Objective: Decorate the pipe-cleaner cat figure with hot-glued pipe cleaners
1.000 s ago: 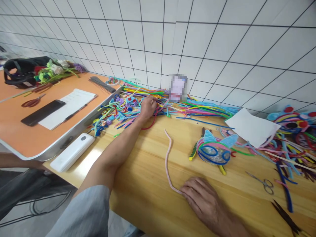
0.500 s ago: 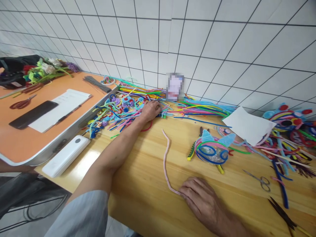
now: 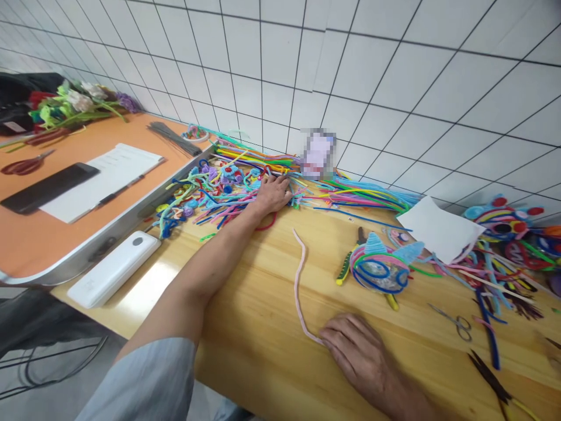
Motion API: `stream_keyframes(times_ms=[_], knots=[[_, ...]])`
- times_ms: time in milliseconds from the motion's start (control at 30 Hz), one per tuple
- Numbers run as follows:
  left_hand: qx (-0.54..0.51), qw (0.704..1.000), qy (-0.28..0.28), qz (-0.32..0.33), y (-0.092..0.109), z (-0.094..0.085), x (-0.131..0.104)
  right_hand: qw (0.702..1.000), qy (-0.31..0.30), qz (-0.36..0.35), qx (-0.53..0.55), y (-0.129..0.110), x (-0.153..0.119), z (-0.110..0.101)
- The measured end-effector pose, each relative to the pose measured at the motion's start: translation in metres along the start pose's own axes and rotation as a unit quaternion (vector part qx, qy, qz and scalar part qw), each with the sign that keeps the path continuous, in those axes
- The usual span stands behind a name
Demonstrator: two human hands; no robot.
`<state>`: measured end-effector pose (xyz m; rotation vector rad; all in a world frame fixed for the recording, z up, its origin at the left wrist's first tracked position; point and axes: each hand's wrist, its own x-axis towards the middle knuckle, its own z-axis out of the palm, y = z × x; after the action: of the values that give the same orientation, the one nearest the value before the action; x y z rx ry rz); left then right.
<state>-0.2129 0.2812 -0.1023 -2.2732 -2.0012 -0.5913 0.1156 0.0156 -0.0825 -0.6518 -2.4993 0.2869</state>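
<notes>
My left hand (image 3: 274, 193) reaches to the back of the wooden table and rests at the pile of coloured pipe cleaners (image 3: 228, 210); its fingers are spread a little and nothing is seen held in them. Near the front, my right hand (image 3: 357, 351) is closed on one end of a pale pink pipe cleaner (image 3: 297, 286), which lies curved across the wood. Beyond my right hand sits a pipe-cleaner figure (image 3: 379, 270) with light blue ears and blue rings, next to green and yellow pliers (image 3: 344, 268).
Small scissors (image 3: 462, 327) and black scissors (image 3: 488, 374) lie at the right, near a white sheet (image 3: 438, 228) and more pipe cleaners. A white box-shaped device (image 3: 114, 269) is at the left. A phone (image 3: 318, 155) leans on the wall.
The view has shifted slightly. My left hand has its fingers a little more spread over the pile. My right hand still holds the pink pipe cleaner.
</notes>
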Motion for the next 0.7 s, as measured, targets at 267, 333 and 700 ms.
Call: stream_keyframes(times_ms=[267, 333, 700], knots=[[-0.008, 1.0, 0.018, -0.014, 0.002, 0.002, 0.002, 0.999, -0.029, 0.003, -0.019, -0.009, 0.024, -0.016], [-0.014, 1.0, 0.022, -0.015, 0.002, 0.002, 0.003, 0.998, -0.039, -0.008, -0.042, -0.013, 0.041, -0.027], [-0.055, 0.998, 0.033, -0.007, 0.0, 0.006, 0.005, 0.932, -0.149, 0.121, -0.309, 0.042, 0.223, -0.058]])
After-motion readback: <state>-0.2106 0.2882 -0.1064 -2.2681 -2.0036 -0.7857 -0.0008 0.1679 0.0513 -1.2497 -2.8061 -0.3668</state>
